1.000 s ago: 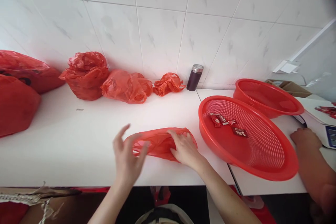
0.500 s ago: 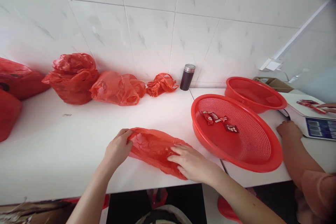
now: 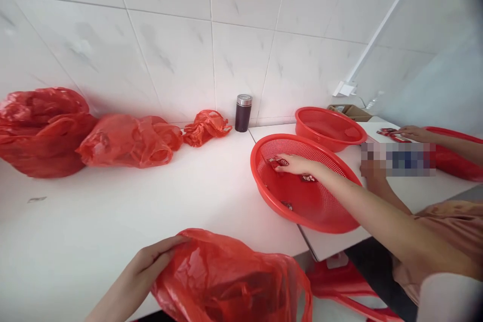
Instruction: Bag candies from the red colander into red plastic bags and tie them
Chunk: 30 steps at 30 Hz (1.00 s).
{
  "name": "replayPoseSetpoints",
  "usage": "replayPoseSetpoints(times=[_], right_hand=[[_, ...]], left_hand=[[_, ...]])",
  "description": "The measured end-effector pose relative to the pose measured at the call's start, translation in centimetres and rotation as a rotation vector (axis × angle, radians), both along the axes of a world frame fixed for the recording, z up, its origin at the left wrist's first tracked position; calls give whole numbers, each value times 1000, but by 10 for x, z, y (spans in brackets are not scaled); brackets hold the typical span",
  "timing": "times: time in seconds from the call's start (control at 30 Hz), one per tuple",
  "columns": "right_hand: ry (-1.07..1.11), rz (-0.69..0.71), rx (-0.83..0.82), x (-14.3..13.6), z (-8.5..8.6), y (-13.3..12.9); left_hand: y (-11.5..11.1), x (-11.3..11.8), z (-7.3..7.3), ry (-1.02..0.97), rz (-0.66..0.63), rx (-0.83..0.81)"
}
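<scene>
My left hand is closed on the rim of a red plastic bag, which hangs loose and puffed out at the table's front edge. My right hand reaches into a red perforated plastic basket on the table. Its fingers are closed around small red wrapped candies near the basket's left wall; how many is hidden. Another wrapped candy lies beneath my wrist, and one more sits by the basket's near side.
A second red basket stands behind. Along the tiled wall are a dark thermos and several red plastic bags. At the right, a co-worker's hand is over red-wrapped items by a partly blurred scale. A red stool stands below the table.
The view has swung right. My right hand has left the bag and moved into the basket onto the candies. My left hand still holds the bag, now nearer the front edge.
</scene>
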State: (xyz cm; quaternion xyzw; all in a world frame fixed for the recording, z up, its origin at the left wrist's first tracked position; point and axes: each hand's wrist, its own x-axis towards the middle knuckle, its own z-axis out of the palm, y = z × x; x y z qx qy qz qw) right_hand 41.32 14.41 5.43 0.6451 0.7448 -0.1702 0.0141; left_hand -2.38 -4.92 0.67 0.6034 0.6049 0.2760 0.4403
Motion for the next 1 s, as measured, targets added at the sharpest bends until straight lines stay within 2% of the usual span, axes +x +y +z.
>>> replayPoseSetpoints(times=[0.13, 0.23, 0.33, 0.43, 0.5, 0.6, 0.7, 0.77, 0.87, 1.0], right_hand=[[8, -46, 9, -19, -37, 29], [76, -73, 51, -32, -44, 42], [203, -125, 55, -36, -32, 56], [363, -172, 101, -34, -5, 66], [475, -170, 133, -37, 17, 63], [666, -89, 120, -58, 45, 35], [991, 135, -3, -100, 57, -17], [1048, 267, -76, -131, 55, -54], [906, 373, -70, -167, 38, -96], [780, 385, -99, -182, 13, -115]], left_hand=[[-4, 3, 9, -107, 179, -16], [0, 6, 8, -176, 336, 1], [8, 12, 3, -173, 379, 10], [11, 16, -2, -132, 348, 15], [11, 16, -4, -113, 342, 24], [9, 15, -4, -88, 335, 36], [9, 23, -1, -56, 291, 57], [10, 33, 1, -51, 252, 61], [11, 45, 0, -83, 223, 50], [6, 46, -7, -105, 219, 33]])
